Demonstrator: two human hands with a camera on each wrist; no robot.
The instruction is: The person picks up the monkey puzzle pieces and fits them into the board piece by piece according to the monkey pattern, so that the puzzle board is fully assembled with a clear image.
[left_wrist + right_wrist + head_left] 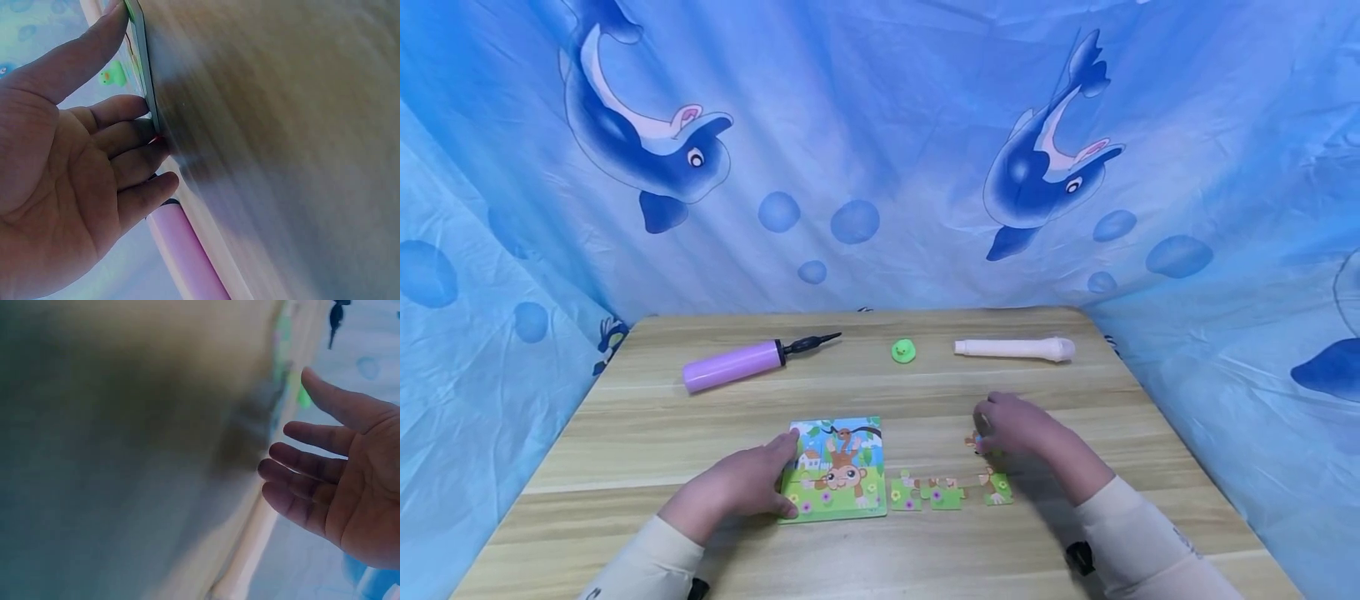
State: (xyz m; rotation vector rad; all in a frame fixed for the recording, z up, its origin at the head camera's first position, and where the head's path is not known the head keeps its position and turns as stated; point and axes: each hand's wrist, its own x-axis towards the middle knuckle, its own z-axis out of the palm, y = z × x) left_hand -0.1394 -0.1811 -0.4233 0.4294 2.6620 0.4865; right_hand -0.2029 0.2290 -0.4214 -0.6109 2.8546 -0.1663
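Observation:
A square picture puzzle (842, 471) with a monkey hanging head down lies flat on the table. My left hand (748, 479) rests at its left side, thumb at the near corner and fingers toward the far corner. In the left wrist view, its fingertips (150, 106) touch the thin board's edge. Over some partly hidden puzzle pieces (973, 442) hovers my right hand (1018, 425); the right wrist view shows its fingers (306, 462) spread and holding nothing. Beside the board are a yellow-flowered piece (907, 495), a purple-flowered piece (945, 497) and a green corner piece (998, 487).
Toward the back of the wooden table (647, 433) lie a purple hand pump (733, 367) with a black nozzle, a small green duck (903, 351) and a pale pink microphone-shaped toy (1015, 349). A blue dolphin-print curtain (887, 125) surrounds the table's back and sides.

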